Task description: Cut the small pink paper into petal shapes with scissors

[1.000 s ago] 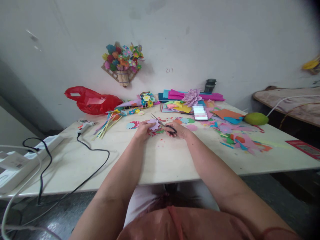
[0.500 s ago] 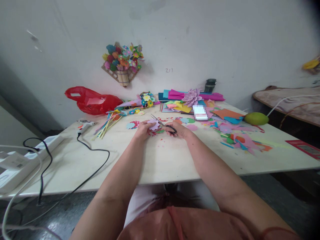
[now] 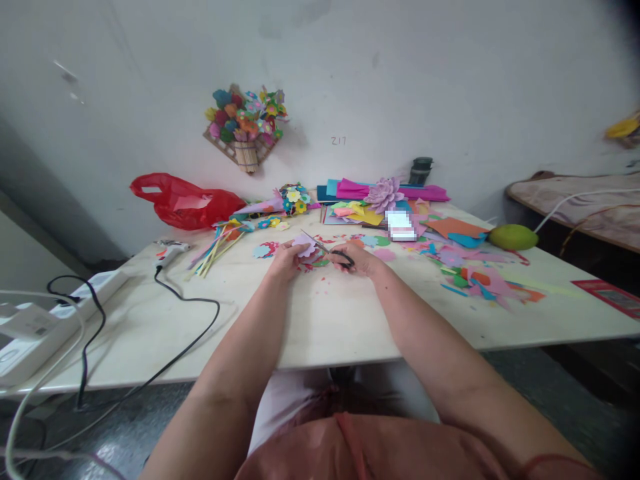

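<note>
My left hand pinches a lilac scalloped paper piece between thumb and fingers. In my right hand is a pair of scissors with black handles, its blades pointing left at the lilac paper's edge. Whether the blades touch the paper is too small to tell. Around and under both hands lie red paper scraps. A light blue scalloped piece lies left of my left hand, and a pink round piece lies right of my right hand.
At the left are a glue gun with a black cable and a white power strip. Behind lie a red plastic bag and paper flowers. To the right are coloured paper scraps, a phone and a green-yellow fruit.
The lilac paper has shifted and turned slightly in my left hand, its edge now higher by the scissor blades. My right hand stays nearly in place with the scissors.
</note>
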### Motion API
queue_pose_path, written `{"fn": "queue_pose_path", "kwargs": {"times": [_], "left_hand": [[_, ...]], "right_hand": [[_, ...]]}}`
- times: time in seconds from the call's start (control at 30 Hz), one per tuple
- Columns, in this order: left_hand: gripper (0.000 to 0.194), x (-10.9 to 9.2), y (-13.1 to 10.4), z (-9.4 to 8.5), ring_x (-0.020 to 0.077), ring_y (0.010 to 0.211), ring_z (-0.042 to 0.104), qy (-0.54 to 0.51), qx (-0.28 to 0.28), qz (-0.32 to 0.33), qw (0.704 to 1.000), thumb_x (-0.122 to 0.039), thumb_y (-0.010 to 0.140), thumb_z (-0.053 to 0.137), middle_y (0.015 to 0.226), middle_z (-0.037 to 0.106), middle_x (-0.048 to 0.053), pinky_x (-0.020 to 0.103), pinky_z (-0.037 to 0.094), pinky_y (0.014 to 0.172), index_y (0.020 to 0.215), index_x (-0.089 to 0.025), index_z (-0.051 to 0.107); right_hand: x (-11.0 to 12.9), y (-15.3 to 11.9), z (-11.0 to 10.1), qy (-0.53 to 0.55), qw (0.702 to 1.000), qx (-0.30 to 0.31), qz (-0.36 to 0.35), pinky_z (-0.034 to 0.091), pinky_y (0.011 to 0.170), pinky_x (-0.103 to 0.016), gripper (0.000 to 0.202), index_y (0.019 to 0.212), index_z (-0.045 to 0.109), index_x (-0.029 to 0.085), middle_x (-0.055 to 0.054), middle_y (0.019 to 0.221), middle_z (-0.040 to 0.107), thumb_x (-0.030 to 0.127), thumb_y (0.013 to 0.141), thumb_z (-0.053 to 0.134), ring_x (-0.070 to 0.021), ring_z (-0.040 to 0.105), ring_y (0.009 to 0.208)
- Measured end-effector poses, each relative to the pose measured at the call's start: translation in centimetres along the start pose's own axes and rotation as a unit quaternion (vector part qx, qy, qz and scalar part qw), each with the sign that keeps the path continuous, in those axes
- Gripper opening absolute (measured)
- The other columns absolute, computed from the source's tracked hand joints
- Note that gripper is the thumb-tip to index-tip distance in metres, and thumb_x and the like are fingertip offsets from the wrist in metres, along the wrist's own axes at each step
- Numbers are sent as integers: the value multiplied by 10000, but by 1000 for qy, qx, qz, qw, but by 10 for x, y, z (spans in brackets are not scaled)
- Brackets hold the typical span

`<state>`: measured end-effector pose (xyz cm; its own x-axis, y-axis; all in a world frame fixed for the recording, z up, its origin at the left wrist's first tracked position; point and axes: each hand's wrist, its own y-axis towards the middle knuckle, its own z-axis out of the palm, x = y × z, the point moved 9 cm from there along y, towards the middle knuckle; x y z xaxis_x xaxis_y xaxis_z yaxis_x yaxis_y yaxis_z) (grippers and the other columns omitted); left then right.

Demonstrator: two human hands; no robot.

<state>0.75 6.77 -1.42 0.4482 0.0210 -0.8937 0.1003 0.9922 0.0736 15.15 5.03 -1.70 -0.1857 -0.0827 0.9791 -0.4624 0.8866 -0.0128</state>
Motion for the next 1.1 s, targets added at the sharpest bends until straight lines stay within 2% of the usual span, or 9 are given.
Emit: {"fn": "queue_pose_path", "kwargs": {"times": [0.27, 0.5, 0.67, 0.83, 0.97, 1.1], "left_hand": [[123, -1, 0, 0, 156, 634, 666, -10, 0, 8, 1000, -53, 606, 726, 687, 683, 48, 351, 604, 734, 683, -106, 645], [109, 0, 0, -1, 171, 624, 683, 6, -3, 0, 1000, -70, 656, 724, 709, 684, 70, 354, 593, 732, 722, -89, 640], [153, 2, 0, 1, 159, 606, 682, 28, 15, -10, 999, -129, 685, 749, 717, 698, 74, 291, 583, 660, 781, -93, 636], [190, 1, 3, -2, 128, 541, 650, 35, 13, 2, 999, -159, 675, 780, 668, 686, 53, 239, 554, 591, 775, -109, 626], [201, 2, 3, -2, 118, 505, 624, 37, 8, 2, 999, -194, 683, 793, 632, 655, 21, 249, 551, 583, 759, -117, 624], [179, 2, 2, 0, 122, 530, 626, 33, 13, 0, 999, -188, 688, 786, 670, 664, 38, 274, 564, 609, 754, -103, 643]], "right_hand": [[-11, 10, -2, 24, 1000, 10, -13, 268, 310, -156, 232, 682, 596, 145, 46, 443, 510, 329, 723, 733, -47, 389, 342], [-12, 12, -2, 19, 999, 15, -23, 278, 316, -163, 251, 672, 591, 144, 47, 445, 510, 336, 707, 749, -49, 394, 342], [-6, 3, -1, 0, 1000, 6, 4, 263, 304, -154, 262, 669, 583, 143, 38, 459, 530, 353, 733, 726, -49, 420, 343], [-4, 2, -4, -16, 1000, 1, -10, 249, 288, -148, 276, 742, 607, 138, 20, 509, 578, 398, 768, 696, -58, 478, 358], [-9, 8, -7, -26, 999, -6, -17, 268, 288, -154, 288, 792, 621, 137, 12, 531, 599, 419, 784, 680, -67, 501, 367], [-10, 9, -8, -27, 999, -5, -23, 281, 291, -153, 310, 806, 624, 134, 15, 534, 599, 439, 791, 676, -67, 504, 371]]}}
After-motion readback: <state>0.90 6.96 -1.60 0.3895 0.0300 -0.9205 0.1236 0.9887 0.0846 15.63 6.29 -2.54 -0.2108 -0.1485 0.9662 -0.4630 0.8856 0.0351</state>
